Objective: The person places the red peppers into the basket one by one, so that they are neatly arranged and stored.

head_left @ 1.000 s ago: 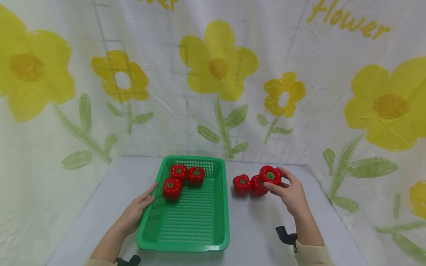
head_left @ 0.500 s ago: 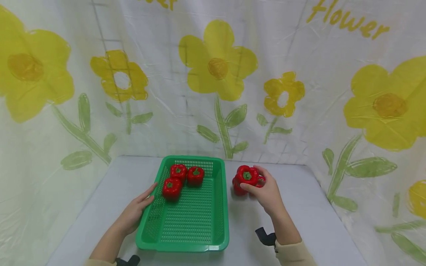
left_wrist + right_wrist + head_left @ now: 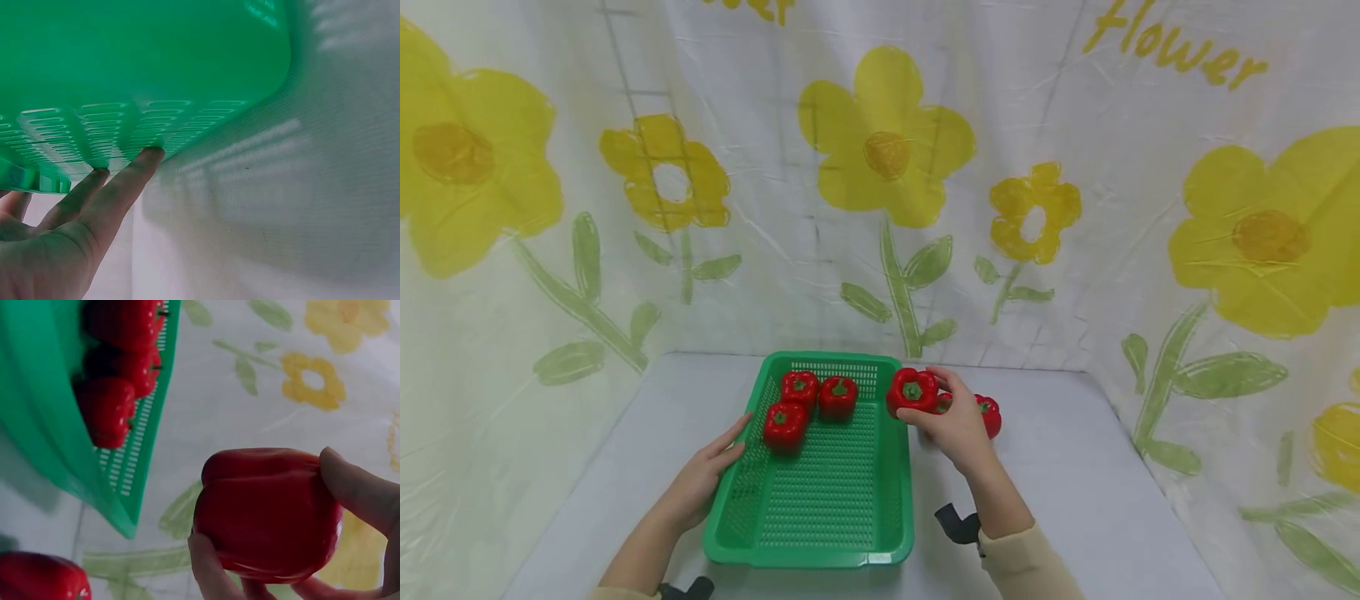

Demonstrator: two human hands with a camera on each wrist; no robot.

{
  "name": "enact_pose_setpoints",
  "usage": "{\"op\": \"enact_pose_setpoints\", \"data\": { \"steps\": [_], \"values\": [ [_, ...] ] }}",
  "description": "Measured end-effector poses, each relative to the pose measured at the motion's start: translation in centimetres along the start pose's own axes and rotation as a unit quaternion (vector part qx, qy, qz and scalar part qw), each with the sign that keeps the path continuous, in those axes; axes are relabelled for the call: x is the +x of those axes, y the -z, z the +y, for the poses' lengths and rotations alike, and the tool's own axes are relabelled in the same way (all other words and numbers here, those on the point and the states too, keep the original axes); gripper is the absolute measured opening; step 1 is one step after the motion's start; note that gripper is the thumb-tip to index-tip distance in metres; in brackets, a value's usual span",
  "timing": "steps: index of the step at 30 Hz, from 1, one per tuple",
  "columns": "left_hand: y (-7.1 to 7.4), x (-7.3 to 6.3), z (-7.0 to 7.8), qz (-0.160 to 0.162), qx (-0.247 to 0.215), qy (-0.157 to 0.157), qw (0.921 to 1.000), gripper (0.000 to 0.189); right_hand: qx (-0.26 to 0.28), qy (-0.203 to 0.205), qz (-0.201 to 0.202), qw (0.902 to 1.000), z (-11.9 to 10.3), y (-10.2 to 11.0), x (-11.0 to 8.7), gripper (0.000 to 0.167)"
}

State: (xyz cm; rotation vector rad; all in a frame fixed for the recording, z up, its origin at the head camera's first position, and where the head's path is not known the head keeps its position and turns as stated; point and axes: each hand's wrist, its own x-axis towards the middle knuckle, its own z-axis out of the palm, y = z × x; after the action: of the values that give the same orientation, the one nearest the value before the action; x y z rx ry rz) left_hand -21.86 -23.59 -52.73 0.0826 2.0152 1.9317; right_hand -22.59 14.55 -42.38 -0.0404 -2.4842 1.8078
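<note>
My right hand (image 3: 955,425) grips a red bell pepper (image 3: 912,392) between thumb and fingers, overlapping the right rim of the green plastic basket (image 3: 820,557) in the head view. That held pepper (image 3: 269,515) fills the middle of the right wrist view, its side toward the camera. Along the basket's left wall lies my left hand (image 3: 703,471), its fingers extended; in the left wrist view the fingertips of this hand (image 3: 75,231) touch the slotted outer side. Three red bell peppers (image 3: 786,427) sit inside the basket, grouped at its far left.
Right of the basket, two more red bell peppers (image 3: 989,415) rest on the white table (image 3: 1060,500), one mostly hidden behind my right hand. A white curtain (image 3: 760,275) printed with yellow flowers hangs behind the table and along its sides.
My right hand has carried the held bell pepper leftward, from above the peppers on the table to the basket's right rim. The left hand has stayed at the basket's left side.
</note>
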Motion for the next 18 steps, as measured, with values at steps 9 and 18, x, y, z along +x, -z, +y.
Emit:
{"op": "enact_pose_setpoints", "data": {
  "steps": [9,18],
  "values": [
    [0.1,-0.1,0.0,-0.002,-0.002,0.002,1.0000,0.055,0.004,-0.003,-0.019,0.9998,-0.5,-2.8,1.1,0.078],
    [0.1,-0.2,0.3,-0.002,-0.002,0.003,1.0000,0.054,0.048,-0.028,-0.063,0.9965,-0.3,-6.0,2.7,0.080]
  ]
}}
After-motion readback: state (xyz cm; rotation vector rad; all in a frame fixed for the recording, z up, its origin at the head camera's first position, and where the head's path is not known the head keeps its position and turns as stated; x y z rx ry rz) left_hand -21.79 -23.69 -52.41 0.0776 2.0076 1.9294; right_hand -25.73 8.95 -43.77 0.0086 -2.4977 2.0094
